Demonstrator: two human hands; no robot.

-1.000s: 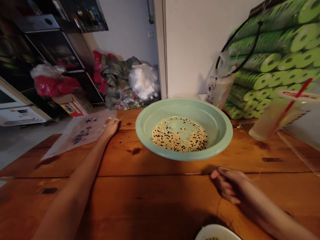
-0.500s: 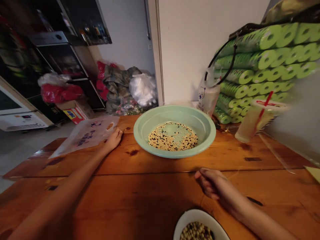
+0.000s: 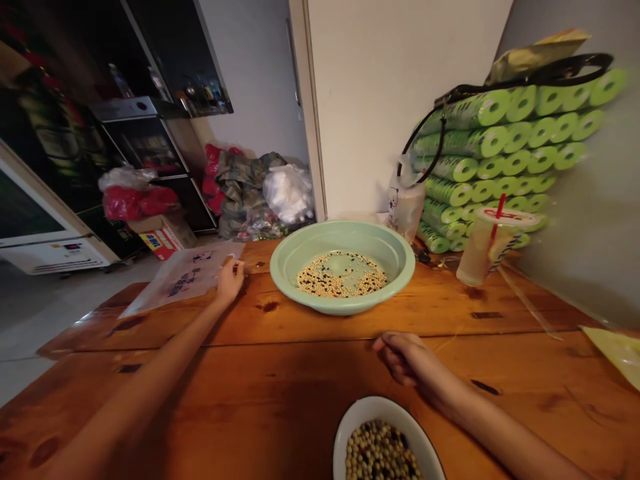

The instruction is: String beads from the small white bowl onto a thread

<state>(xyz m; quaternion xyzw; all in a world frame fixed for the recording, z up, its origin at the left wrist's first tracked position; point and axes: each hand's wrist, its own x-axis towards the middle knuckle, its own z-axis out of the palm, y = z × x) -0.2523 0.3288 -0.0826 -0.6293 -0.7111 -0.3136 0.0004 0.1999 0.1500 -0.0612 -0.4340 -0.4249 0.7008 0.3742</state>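
Note:
My left hand (image 3: 230,281) rests on the wooden table at the edge of a clear printed plastic bag (image 3: 183,277), and I cannot tell whether it grips the bag. My right hand (image 3: 403,357) lies curled and empty on the tabletop, nearest a white bowl (image 3: 367,408) at the bottom edge. That bowl is full of mixed pale and dark beans (image 3: 379,450). Ahead, between my hands, stands a pale green basin (image 3: 343,233). A thin layer of soybeans and black beans (image 3: 341,277) covers its floor, with bare basin showing in the middle.
A plastic cup with a red straw (image 3: 483,250) and a stack of green-wrapped rolls (image 3: 480,160) stand at the table's far right. A yellow-green packet (image 3: 615,353) lies at the right edge. Bags and clothes (image 3: 245,193) are heaped on the floor beyond the table.
My view has drawn back from the table, so the white bowl shows more fully at the bottom. My right hand sits further left in the picture. My left hand stays at the bag's edge.

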